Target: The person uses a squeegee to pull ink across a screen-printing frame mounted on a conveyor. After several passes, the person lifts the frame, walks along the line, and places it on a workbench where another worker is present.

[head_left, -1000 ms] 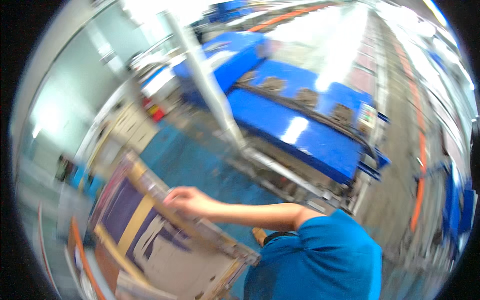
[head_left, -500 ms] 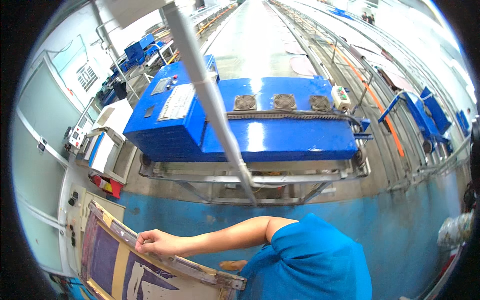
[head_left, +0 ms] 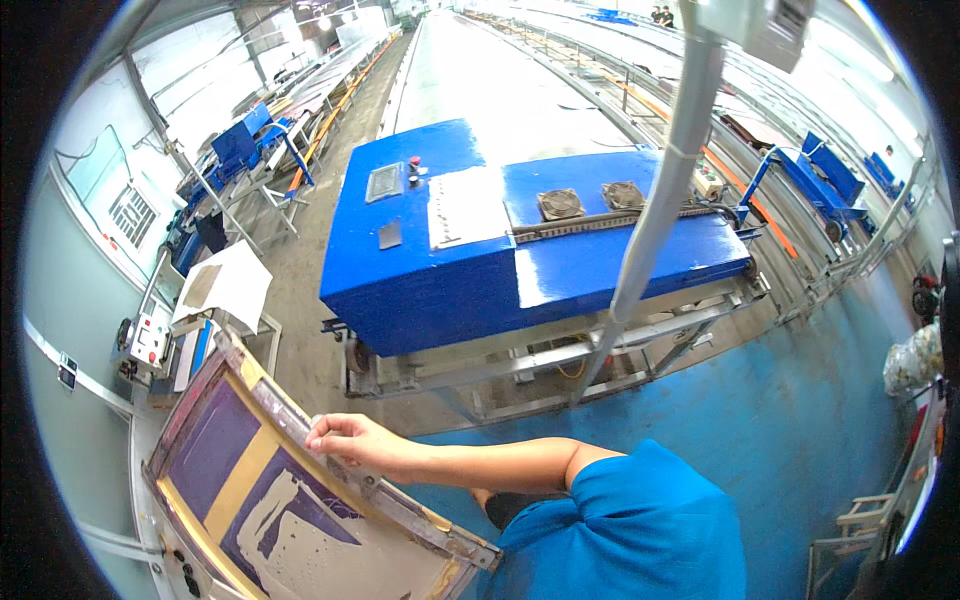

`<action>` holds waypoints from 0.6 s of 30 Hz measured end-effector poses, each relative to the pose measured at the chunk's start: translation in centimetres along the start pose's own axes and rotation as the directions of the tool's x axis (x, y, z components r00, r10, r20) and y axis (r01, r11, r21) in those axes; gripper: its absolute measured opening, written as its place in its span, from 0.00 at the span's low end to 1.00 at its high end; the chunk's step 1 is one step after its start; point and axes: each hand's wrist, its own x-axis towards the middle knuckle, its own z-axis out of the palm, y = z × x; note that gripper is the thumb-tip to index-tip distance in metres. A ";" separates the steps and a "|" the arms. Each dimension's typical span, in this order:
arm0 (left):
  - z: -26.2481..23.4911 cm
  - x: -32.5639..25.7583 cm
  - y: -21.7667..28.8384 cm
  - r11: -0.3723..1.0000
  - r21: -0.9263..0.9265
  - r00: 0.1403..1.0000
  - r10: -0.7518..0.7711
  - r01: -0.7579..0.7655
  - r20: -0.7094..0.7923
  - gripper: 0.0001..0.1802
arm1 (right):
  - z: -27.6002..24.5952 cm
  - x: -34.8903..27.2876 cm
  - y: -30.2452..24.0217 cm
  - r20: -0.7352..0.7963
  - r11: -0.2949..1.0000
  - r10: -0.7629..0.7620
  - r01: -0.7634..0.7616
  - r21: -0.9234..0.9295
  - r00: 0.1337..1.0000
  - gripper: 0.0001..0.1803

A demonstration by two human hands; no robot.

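A screen printing frame [head_left: 300,530] tilts across the lower left, with purple mesh, yellowish tape strips and a pale grey patch smeared over part of it. My right arm, in a blue short sleeve, reaches across to the left. At its end my right hand [head_left: 358,444] is closed on the frame's worn upper rail, fingers curled over the edge. My left hand is out of sight. The frame's lower side runs past the picture's bottom edge.
Ahead stands a large blue machine [head_left: 430,270] with fans, on a metal stand before a long pale printing table [head_left: 490,80]. A grey upright post [head_left: 655,220] rises in front of it. Left are a white-covered stand [head_left: 222,285] and a glass door [head_left: 80,380]. Blue floor [head_left: 780,400] spreads right.
The view has swung to the left, so the blue machine shows farther right and the post has crossed over. The frame shows more fully, still in my right hand.
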 end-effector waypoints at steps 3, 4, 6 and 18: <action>1.5 11.0 -1.2 0.999 -0.001 0.998 0.035 -0.035 0.044 0.41 | -0.5 9.0 0.9 -0.044 0.998 -0.046 0.048 0.037 0.998 0.08; 1.6 14.4 -1.6 0.998 0.004 0.996 0.054 -0.055 0.076 0.41 | -0.6 11.8 0.9 -0.060 0.996 -0.049 0.053 0.065 0.997 0.08; 2.2 21.8 -3.0 0.987 0.034 0.976 0.151 -0.158 0.153 0.41 | -0.7 18.6 1.0 -0.088 0.994 -0.076 0.082 0.068 0.993 0.09; 23.1 50.4 1.8 0.921 -0.065 0.923 -0.381 0.384 0.049 0.44 | -1.6 49.2 4.6 -0.212 0.991 -0.081 0.101 0.084 0.974 0.10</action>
